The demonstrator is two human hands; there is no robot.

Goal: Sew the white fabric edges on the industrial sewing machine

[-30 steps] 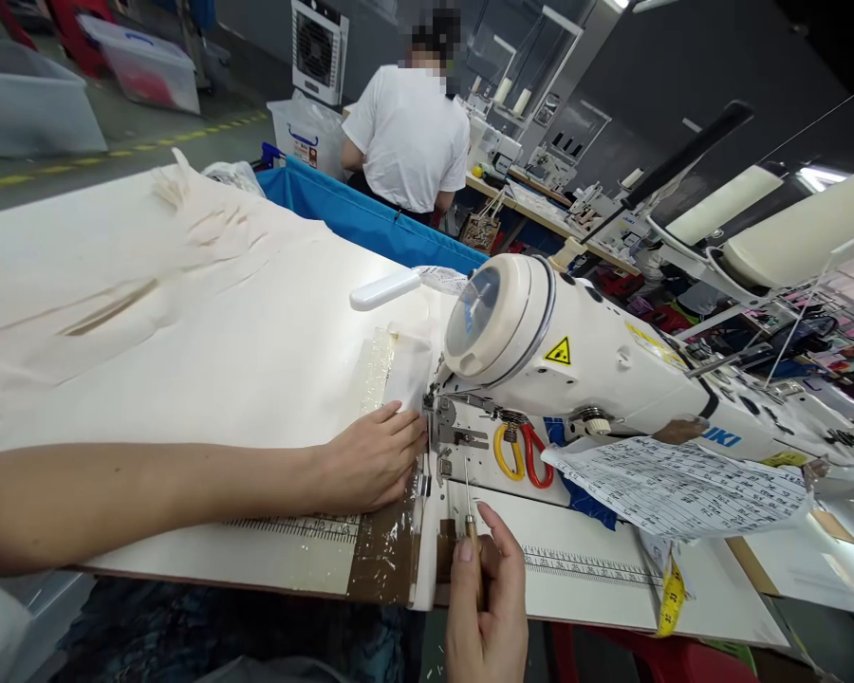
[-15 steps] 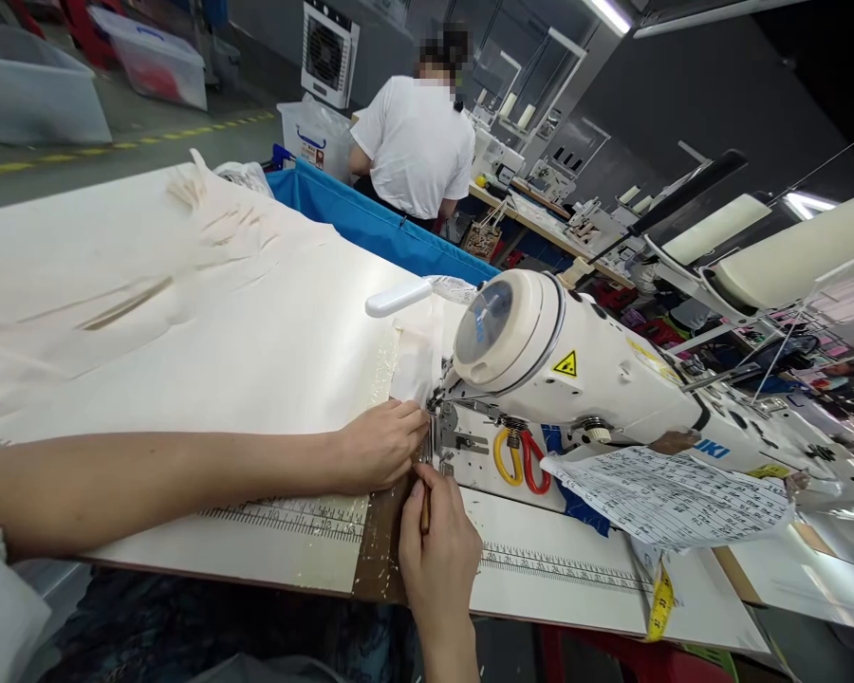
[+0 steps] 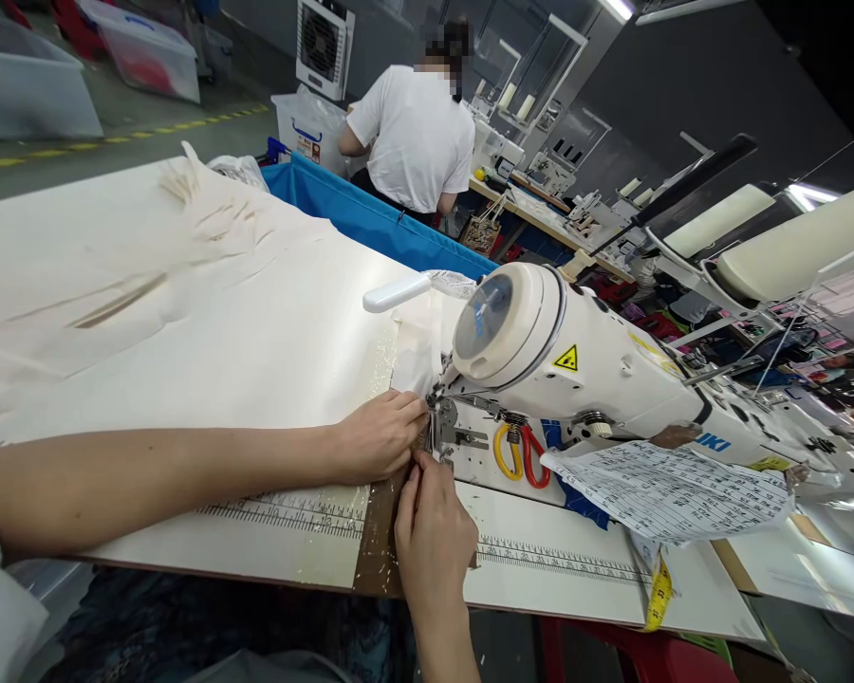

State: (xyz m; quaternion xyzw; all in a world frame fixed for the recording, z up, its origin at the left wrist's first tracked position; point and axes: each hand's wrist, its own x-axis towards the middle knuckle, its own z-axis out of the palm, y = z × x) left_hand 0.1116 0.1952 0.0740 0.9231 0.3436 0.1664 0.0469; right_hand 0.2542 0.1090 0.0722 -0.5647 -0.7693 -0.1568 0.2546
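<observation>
My left hand [image 3: 382,438] lies across the table with its fingers bent and pressed together just left of the presser foot. Beside it, my right hand [image 3: 436,526] pinches thumb and forefinger near the needle area. Whatever either hand holds is too small or covered to make out. Both hands are at the head of a white sewing machine [image 3: 516,327]. Behind the left fingers, pale fabric [image 3: 414,356] lies by the presser foot. A brown strip of the tabletop [image 3: 379,541], dotted with pale bits, shows below the hands.
Cream fabric [image 3: 114,256] spreads over the table's left. Yellow-and-red-handled scissors [image 3: 533,455] lie right of the needle, near a printed paper sheet [image 3: 673,493] and a yellow tape measure [image 3: 658,593]. Beyond a blue cloth bin [image 3: 384,228] sits a person in a white shirt [image 3: 423,138].
My right hand has shifted slightly up and left, nearer the left fingers. A brown piece visible between its thumb and fingers before is now hidden. The view has moved a little.
</observation>
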